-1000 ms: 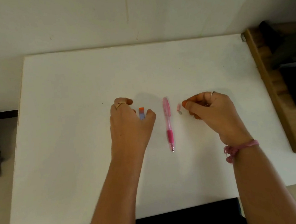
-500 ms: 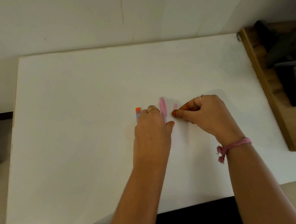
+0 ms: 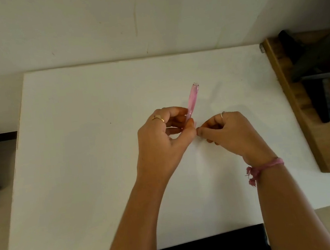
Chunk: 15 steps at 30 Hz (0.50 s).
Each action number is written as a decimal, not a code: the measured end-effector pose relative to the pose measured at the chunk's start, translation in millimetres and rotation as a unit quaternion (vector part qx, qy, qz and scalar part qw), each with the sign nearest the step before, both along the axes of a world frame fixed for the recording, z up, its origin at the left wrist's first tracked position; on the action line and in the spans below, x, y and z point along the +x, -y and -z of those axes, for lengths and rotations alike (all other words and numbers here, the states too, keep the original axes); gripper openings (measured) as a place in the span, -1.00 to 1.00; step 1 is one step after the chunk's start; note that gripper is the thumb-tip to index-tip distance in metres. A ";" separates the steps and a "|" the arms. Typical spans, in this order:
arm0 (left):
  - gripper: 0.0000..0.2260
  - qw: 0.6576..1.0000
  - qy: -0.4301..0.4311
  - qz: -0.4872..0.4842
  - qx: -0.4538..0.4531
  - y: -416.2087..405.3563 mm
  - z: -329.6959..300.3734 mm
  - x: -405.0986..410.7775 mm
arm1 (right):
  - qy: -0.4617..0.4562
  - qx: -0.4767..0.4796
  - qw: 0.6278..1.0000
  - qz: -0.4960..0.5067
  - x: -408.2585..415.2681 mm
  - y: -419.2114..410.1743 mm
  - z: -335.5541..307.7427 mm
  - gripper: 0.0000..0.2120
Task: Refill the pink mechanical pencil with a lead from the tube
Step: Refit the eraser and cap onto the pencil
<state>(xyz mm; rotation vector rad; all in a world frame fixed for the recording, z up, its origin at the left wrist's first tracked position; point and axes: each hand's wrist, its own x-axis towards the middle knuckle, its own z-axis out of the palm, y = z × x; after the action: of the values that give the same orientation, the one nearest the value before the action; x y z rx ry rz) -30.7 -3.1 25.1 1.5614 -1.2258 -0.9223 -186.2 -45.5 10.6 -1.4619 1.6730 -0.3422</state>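
My left hand [image 3: 163, 143] is closed around the lower part of the pink mechanical pencil [image 3: 193, 99] and holds it above the white table [image 3: 82, 153]. The pencil tilts away from me, with its open top end up and far. My right hand [image 3: 231, 134] rests on the table just to the right, thumb and forefinger pinched together and almost touching my left thumb. I cannot make out anything between those fingertips. A small pale pink piece [image 3: 195, 124] shows between the two hands. The lead tube is out of sight, hidden behind my left hand.
A wooden shelf [image 3: 290, 100] with dark objects on it stands along the table's right edge. The wall runs behind the far edge. A dark chair or bag sits below the near edge.
My left hand left the orange and blue lead tube, moved right, took the pink pencil and lifted it off the table. My right hand stayed pinched in nearly the same spot.
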 end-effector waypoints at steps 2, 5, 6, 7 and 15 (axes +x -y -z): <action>-0.87 1.000 -0.023 0.000 -0.010 -0.6 0.3 2.6 | 0.078 0.019 0.996 0.025 -1.3 -0.9 -8.4 -0.86; -0.87 0.999 -0.028 0.014 -0.007 -0.2 1.6 5.0 | 0.232 0.012 0.968 0.091 0.0 0.9 -24.7 -0.88; -0.87 0.999 -0.031 0.019 -0.004 -0.3 1.8 4.9 | 0.283 0.004 0.953 0.110 1.4 1.9 -30.0 -0.83; -0.87 0.999 -0.034 0.023 -0.002 -0.6 1.9 4.8 | 0.327 -0.004 0.937 0.123 3.1 2.9 -35.2 -0.77; -0.77 0.996 -0.053 0.074 -0.012 -1.9 0.5 9.4 | 0.398 -0.079 0.910 0.085 19.7 2.4 -49.1 -0.68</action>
<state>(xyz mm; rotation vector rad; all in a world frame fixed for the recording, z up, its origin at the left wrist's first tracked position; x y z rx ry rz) -21.3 -1.2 24.6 1.3998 -1.2846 -1.0668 -166.4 -47.9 59.7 -1.0580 1.1068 -1.0375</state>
